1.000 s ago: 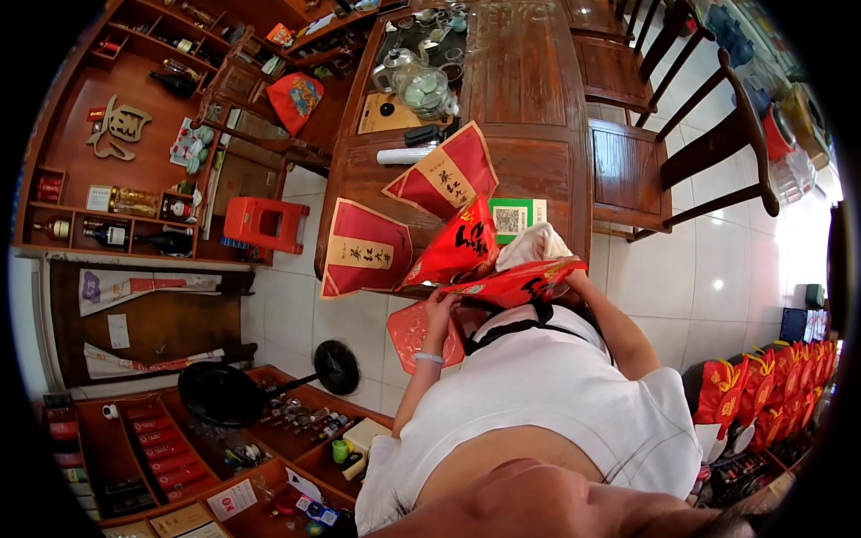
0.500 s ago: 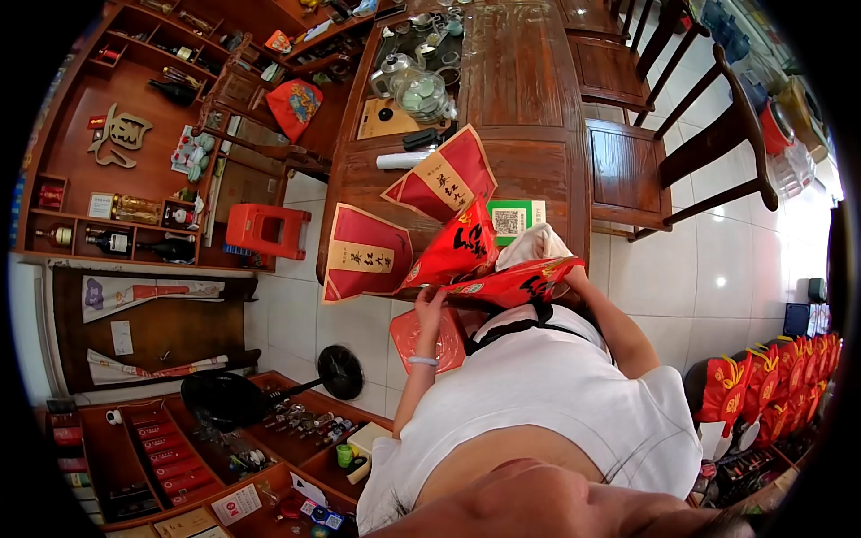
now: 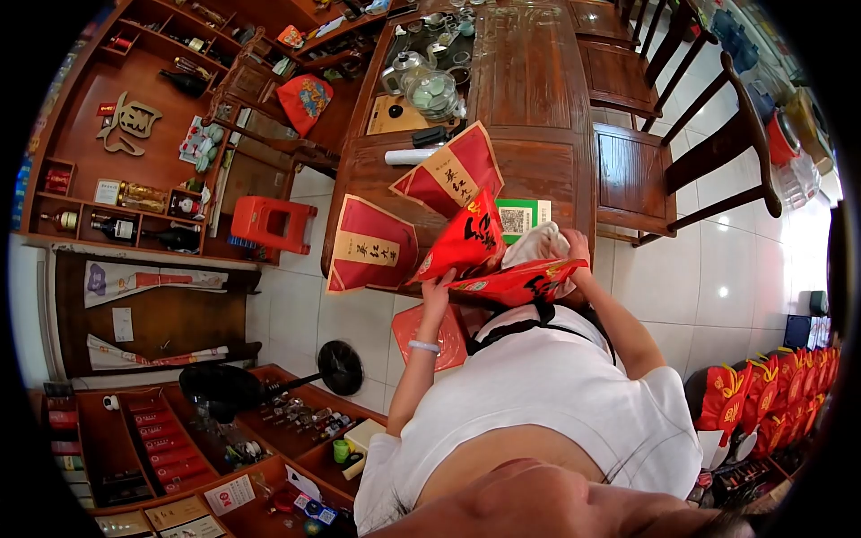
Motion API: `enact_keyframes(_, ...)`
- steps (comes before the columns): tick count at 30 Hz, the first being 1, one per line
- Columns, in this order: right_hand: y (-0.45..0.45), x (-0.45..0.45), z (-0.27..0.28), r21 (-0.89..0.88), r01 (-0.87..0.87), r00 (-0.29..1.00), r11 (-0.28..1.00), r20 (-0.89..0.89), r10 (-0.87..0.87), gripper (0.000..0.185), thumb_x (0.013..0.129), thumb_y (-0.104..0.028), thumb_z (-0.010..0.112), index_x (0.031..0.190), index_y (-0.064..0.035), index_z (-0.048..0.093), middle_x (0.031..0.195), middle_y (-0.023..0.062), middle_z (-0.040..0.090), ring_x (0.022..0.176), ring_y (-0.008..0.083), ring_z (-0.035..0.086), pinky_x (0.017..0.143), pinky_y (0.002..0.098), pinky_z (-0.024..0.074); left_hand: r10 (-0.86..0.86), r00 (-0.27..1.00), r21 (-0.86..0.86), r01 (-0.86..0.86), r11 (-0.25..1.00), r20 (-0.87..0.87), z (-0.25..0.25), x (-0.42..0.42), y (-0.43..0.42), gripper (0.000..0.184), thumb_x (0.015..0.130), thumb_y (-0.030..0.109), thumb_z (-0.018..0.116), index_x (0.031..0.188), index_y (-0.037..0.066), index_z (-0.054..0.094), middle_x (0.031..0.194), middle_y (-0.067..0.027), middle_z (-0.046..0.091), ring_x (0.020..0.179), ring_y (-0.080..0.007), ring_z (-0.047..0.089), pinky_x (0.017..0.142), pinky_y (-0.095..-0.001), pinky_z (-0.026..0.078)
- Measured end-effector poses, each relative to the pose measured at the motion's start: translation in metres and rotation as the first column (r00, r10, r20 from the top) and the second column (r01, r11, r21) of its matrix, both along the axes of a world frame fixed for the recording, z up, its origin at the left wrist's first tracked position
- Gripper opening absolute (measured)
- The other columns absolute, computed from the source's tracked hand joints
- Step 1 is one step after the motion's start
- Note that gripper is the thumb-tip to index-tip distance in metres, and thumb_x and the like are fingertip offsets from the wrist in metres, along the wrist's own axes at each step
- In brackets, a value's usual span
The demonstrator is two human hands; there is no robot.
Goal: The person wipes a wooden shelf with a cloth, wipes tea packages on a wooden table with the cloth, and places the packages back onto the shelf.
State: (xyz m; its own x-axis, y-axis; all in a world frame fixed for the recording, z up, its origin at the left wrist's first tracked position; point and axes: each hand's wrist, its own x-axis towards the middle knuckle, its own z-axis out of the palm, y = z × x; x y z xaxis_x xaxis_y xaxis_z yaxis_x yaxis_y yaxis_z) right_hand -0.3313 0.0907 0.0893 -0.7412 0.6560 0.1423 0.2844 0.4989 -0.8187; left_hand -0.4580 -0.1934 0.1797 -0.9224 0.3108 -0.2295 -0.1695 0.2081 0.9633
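My left hand [image 3: 437,289] is closed on the left end of a shiny red bag [image 3: 523,282] in front of my waist. At the bag's right end is my right hand [image 3: 576,245], its fingers closed by the top corner, beside a white cloth [image 3: 536,246]. Another red bag [image 3: 470,238] with black lettering leans at the table edge, just above my left hand. Two dark red packs with tan labels lie on the table, one at the left [image 3: 372,246] and one farther back [image 3: 453,172]. A green card with a code [image 3: 517,220] is behind the cloth.
A glass teapot [image 3: 431,92] and tea things stand at the back of the wooden table [image 3: 529,90]. Wooden chairs [image 3: 632,175] line its right side. A red stool [image 3: 272,224] is at the left, a black fan [image 3: 341,367] lower left, and red bags [image 3: 723,394] at the right.
My right hand has risen from behind the bag's right end to beside the cloth. My left hand has shifted slightly up along the bag. The whole view has moved slightly.
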Motion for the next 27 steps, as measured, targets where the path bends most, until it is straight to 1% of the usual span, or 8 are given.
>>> enact_keyframes(1,0.002,-0.003,0.005,0.304,0.014,1.000,0.953,-0.012,-0.011,0.052,0.066,-0.029,0.068,0.108,-0.0043,0.051,0.090,0.0148,0.058,0.086,0.0333,0.056,0.075,0.0385,0.0451,0.002,1.000,0.001,-0.002,1.000,-0.003,-0.003,-0.001,0.001,0.022,0.080,0.015,0.060,0.092,-0.003,0.060,0.088,-0.0032,0.062,0.079,-0.0101,0.055,0.071,-0.0232,0.042)
enact_keyframes(2,0.001,-0.005,-0.004,0.305,0.013,1.000,0.952,-0.015,-0.009,0.052,0.066,-0.029,0.068,0.108,-0.0043,0.051,0.090,0.0148,0.058,0.086,0.0333,0.056,0.075,0.0385,0.0451,0.006,0.999,0.010,-0.006,1.000,0.039,-0.006,-0.002,0.001,0.021,0.080,0.015,0.060,0.091,-0.003,0.061,0.087,-0.0032,0.062,0.078,-0.0103,0.055,0.071,-0.0231,0.042)
enact_keyframes(8,0.013,-0.012,-0.034,-0.026,-0.267,0.872,0.963,0.418,0.253,0.061,0.060,-0.036,0.071,0.109,-0.0044,0.051,0.092,0.0172,0.058,0.087,0.0359,0.055,0.076,0.0399,0.0445,0.034,0.988,0.042,-0.041,0.998,0.154,-0.007,0.003,0.012,0.019,0.078,0.013,0.062,0.090,-0.002,0.062,0.087,-0.0033,0.062,0.075,-0.0102,0.055,0.069,-0.0231,0.043)
enact_keyframes(11,0.019,-0.022,-0.004,-0.228,-0.314,0.927,0.922,0.136,0.350,0.041,0.058,-0.027,0.069,0.088,-0.0010,0.059,0.080,0.0210,0.060,0.074,0.0348,0.059,0.068,0.0401,0.0468,0.023,0.992,0.084,-0.033,0.996,0.121,-0.013,0.002,0.011,0.019,0.078,0.014,0.062,0.090,-0.001,0.062,0.084,-0.0023,0.062,0.072,-0.0085,0.054,0.065,-0.0222,0.042)
enact_keyframes(18,0.006,-0.075,0.092,-0.190,-0.506,0.844,0.841,0.092,0.529,0.042,0.058,-0.023,0.068,0.091,-0.0010,0.058,0.081,0.0189,0.060,0.078,0.0318,0.058,0.069,0.0362,0.0456,0.010,0.999,0.089,-0.014,0.996,0.049,-0.010,0.004,0.013,0.018,0.079,0.016,0.062,0.086,0.000,0.062,0.075,-0.0001,0.061,0.062,-0.0057,0.051,0.055,-0.0199,0.039)
enact_keyframes(20,-0.006,-0.088,0.113,-0.273,-0.603,0.796,0.749,-0.147,0.587,0.041,0.059,-0.022,0.068,0.092,-0.0009,0.058,0.080,0.0157,0.060,0.079,0.0277,0.058,0.070,0.0330,0.0450,0.020,0.999,0.059,-0.023,0.998,0.049,-0.010,0.004,0.013,0.018,0.079,0.017,0.062,0.084,0.000,0.062,0.073,0.0004,0.060,0.060,-0.0057,0.051,0.053,-0.0198,0.039)
enact_keyframes(24,-0.019,-0.104,0.152,-0.190,-0.667,0.745,0.721,-0.124,0.656,0.040,0.062,-0.014,0.067,0.098,0.0002,0.057,0.087,0.0104,0.060,0.080,0.0175,0.056,0.072,0.0293,0.0432,0.043,0.994,0.038,-0.047,0.998,0.104,-0.011,0.006,0.014,0.018,0.078,0.018,0.063,0.080,0.000,0.063,0.068,0.0009,0.060,0.056,-0.0057,0.050,0.050,-0.0198,0.039)
enact_keyframes(27,-0.026,-0.108,0.178,-0.389,-0.772,0.628,0.503,-0.349,0.695,0.035,0.064,-0.012,0.070,0.095,-0.0006,0.058,0.085,0.0057,0.061,0.077,0.0102,0.053,0.071,0.0264,0.0431,0.029,0.994,0.091,-0.039,0.995,0.102,-0.020,0.004,0.014,0.018,0.078,0.018,0.063,0.082,0.000,0.063,0.070,0.0004,0.060,0.056,-0.0059,0.051,0.050,-0.0200,0.039)
